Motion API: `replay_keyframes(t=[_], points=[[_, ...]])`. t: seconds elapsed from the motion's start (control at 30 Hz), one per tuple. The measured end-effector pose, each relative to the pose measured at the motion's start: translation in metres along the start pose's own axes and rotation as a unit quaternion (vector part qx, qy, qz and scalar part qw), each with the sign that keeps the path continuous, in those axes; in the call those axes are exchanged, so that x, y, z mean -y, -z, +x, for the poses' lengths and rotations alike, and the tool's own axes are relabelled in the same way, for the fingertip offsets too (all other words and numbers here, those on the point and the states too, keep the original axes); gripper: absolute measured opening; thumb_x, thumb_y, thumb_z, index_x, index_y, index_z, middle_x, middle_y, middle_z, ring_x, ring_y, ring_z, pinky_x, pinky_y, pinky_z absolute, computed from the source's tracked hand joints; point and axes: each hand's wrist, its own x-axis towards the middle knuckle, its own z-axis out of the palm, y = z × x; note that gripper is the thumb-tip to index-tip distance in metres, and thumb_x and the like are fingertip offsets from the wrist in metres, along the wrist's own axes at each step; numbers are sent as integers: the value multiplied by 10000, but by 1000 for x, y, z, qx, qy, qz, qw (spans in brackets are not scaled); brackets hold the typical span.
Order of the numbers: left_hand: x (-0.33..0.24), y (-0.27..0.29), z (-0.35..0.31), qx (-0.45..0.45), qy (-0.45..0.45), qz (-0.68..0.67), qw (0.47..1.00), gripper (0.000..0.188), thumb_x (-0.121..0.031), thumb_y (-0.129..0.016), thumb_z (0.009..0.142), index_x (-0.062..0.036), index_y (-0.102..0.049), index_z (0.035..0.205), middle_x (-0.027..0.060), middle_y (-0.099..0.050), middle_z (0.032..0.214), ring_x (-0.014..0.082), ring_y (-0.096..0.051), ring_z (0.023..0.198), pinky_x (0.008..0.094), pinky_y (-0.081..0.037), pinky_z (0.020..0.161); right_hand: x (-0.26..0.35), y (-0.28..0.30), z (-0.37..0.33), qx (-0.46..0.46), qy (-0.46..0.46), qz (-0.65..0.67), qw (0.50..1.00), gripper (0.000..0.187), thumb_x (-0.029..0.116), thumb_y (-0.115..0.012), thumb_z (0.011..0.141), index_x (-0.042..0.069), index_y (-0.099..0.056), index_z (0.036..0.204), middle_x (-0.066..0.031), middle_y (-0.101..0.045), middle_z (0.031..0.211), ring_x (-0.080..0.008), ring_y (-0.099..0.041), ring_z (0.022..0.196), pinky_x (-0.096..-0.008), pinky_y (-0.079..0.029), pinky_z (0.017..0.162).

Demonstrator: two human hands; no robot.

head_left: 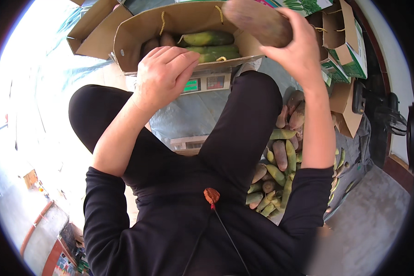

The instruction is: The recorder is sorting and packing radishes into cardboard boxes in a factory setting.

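— What is the right hand (299, 48) doing?

— It is raised above the paper bag (138, 39), with its fingers (287, 20) curled tight around a brown sweet potato (257, 20). The potato sits at the top of the view, just over the bag's right end.

— And the left hand (163, 76)?

— It rests on the near rim of the bag, fingers bent loosely, palm down. It grips nothing that I can see; it only touches the brown paper edge.

— What is in the bag?

— Green and yellowish long fruits (211, 43) lying side by side, and a couple of brown potatoes at the left end. The bag has yellow cord handles.

— What is it standing on?

— A scale (207, 83) with a small display facing the person, who crouches in black clothes.

— Anything beside them?

— To the right, on a grey sheet, lies a pile (278, 170) of more green fruits and brown potatoes. Cardboard boxes (342, 43) stand behind, near the right edge.
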Motion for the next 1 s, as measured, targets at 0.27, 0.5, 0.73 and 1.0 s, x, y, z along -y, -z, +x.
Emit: replay_keyframes(t=[0.27,0.5,0.73,1.0], points=[[7,-3,-2,11,21,21,1000,66,-99,-644,772,-72,-642,832,47,-625,761,241,-613,711,346,-484,657,11,-57,8,35,42,-163,985,623,180,-767,614,100,-519,1179,-90,-571,1099,-278,-525,1055,-391,-432,886],[5,1,-6,46,93,28,994,82,-129,-619,800,-77,-651,853,47,-629,776,247,-612,751,354,-484,689,-57,-25,-66,-50,-164,65,983,501,178,-722,747,46,-543,1196,-132,-590,1168,-240,-545,1097,-360,-413,943],[3,-2,-6,46,120,5,992,97,-134,-613,803,-74,-663,860,54,-627,775,261,-608,741,362,-492,674,-133,-69,-267,71,-379,46,921,323,152,-675,751,23,-590,1034,-137,-618,962,-264,-610,910,-352,-478,794],[2,-7,-6,56,119,16,991,102,-137,-615,805,-70,-666,861,61,-625,769,267,-603,728,359,-492,656,-101,-156,-447,151,-517,114,835,298,284,-568,818,0,-615,898,-218,-638,841,-415,-604,827,-453,-470,707]])
